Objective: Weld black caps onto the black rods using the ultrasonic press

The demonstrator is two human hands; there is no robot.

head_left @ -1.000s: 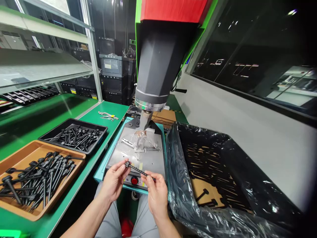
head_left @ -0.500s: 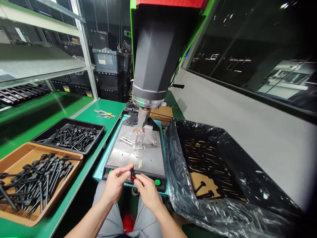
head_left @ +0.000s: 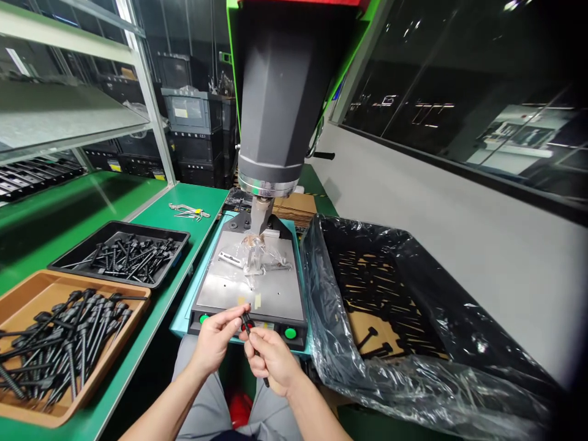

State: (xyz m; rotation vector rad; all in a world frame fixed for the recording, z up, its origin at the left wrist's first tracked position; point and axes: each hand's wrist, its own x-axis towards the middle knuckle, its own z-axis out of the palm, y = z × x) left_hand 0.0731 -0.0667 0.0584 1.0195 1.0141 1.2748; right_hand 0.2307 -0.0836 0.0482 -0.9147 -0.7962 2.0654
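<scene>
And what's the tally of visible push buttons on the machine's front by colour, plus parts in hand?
Green buttons: 2
Red button, partly hidden: 1
Black part, held by left hand and right hand: 1
Total: 4

The rod (head_left: 248,324) was black, the near tray (head_left: 34,300) orange-brown, the far tray (head_left: 177,256) black, the table (head_left: 204,197) green. Two side buttons (head_left: 290,333) were bright green, the trousers (head_left: 202,395) pale grey, the plate (head_left: 271,303) silver.
</scene>
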